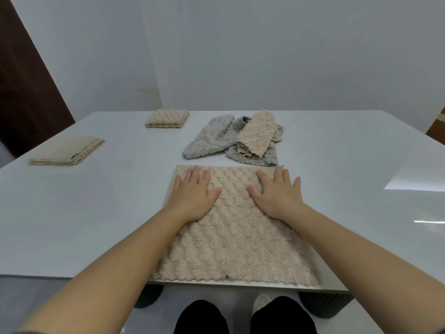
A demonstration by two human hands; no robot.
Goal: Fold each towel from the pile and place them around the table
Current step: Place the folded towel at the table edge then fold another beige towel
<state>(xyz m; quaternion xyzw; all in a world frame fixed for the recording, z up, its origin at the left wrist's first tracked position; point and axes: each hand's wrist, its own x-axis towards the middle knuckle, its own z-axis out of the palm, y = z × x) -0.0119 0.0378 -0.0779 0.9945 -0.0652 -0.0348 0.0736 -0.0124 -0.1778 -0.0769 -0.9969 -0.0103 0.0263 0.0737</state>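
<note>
Left hand (pixel 192 192) and right hand (pixel 277 194) lie spread flat, fingers straight, pressing the beige towel (pixel 233 237) at the near edge of the counter (pixel 96 213), its hem right on that lip, so a careless fold could drag it off or bunch the plush.

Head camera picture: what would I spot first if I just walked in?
First the hands: the left hand and right hand press flat on a beige towel spread at the near edge of the table. Just behind it sits a crumpled pile of grey and beige towels. On the left lie a near folded towel and a far folded towel.
</note>
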